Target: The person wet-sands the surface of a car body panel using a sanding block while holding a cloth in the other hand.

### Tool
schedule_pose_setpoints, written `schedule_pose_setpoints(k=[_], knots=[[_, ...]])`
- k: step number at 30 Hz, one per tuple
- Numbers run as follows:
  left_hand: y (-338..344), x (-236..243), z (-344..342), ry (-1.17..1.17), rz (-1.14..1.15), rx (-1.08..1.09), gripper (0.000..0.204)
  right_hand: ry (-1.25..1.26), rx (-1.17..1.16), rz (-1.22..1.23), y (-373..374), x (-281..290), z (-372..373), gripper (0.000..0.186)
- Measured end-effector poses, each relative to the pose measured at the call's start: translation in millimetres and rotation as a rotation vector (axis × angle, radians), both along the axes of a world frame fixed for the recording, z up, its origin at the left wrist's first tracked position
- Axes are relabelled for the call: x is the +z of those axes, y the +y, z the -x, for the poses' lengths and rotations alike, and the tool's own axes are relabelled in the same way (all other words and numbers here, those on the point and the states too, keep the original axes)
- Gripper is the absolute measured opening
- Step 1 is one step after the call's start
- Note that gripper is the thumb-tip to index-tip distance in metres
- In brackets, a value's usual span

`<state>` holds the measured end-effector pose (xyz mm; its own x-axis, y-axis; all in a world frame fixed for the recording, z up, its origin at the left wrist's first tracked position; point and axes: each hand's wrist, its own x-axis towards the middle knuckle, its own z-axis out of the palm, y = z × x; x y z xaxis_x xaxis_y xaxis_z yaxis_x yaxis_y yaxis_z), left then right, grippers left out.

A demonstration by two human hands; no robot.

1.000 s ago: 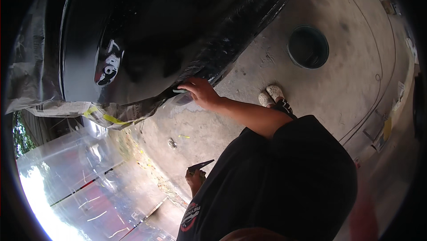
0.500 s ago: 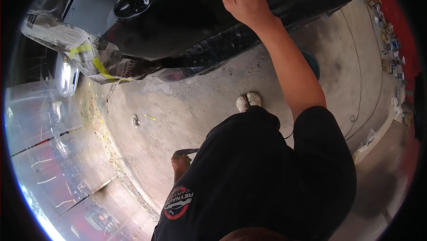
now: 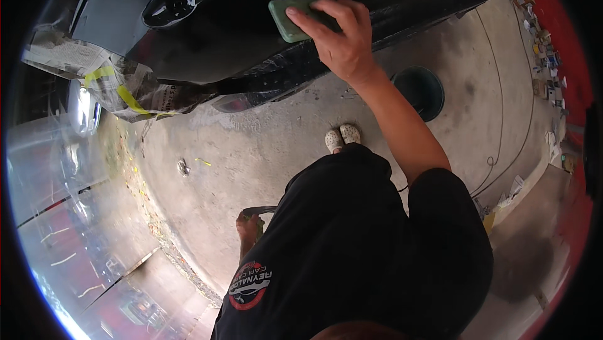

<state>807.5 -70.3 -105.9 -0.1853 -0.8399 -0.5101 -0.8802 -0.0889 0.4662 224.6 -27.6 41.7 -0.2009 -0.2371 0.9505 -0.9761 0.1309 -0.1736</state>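
My right hand (image 3: 347, 38) grips a flat green sanding block (image 3: 295, 18) with rounded corners, thumb and fingers spread along its edges. The block is over the lower part of a glossy black car body (image 3: 232, 32), close to the bottom edge of the panel. Low on the left, my left hand (image 3: 249, 229) is closed around a dark, hose-like strip (image 3: 259, 210) that runs behind my black shirt. A little green shows at its fingers, too small to name.
Newspaper (image 3: 125, 82) held by yellow tape wraps the car's left end. A dark round bucket (image 3: 419, 92) stands on the concrete floor, right of my white clogs (image 3: 342, 138). Cables (image 3: 500, 95) trail at the right, before a row of small items (image 3: 545, 57). Clear plastic sheeting (image 3: 69, 214) hangs left.
My right hand has brought the green block down and slightly right, lower on the car panel. The bucket, mostly hidden behind my forearm before, is in plain sight. My left hand keeps its hold.
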Motion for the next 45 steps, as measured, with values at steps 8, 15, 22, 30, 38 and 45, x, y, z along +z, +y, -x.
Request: schedule_pose_setpoints(k=[8,15,22,30,38,45], knots=[[-18,19,58,0.271,0.023,0.073,0.022,0.046,-0.014,-0.703,23,-126,39,0.044],[7,-46,39,0.094,-0.118,0.054,0.027,-0.549,-0.071,-0.852,90,-181,61,0.05],[33,-54,147,0.053,-0.109,-0.088,0.029,-1.477,-0.44,-0.284,219,-266,87,0.041],[157,-75,284,0.017,-0.057,-0.097,0.032,-1.58,-0.331,-0.369,392,-326,180,0.041],[259,-35,328,-0.049,0.024,-0.15,0.035,-1.505,-0.66,-0.45,630,-370,240,0.03],[297,25,400,0.009,0.023,-0.123,0.02,-1.706,-0.634,-0.463,640,-338,244,0.035]])
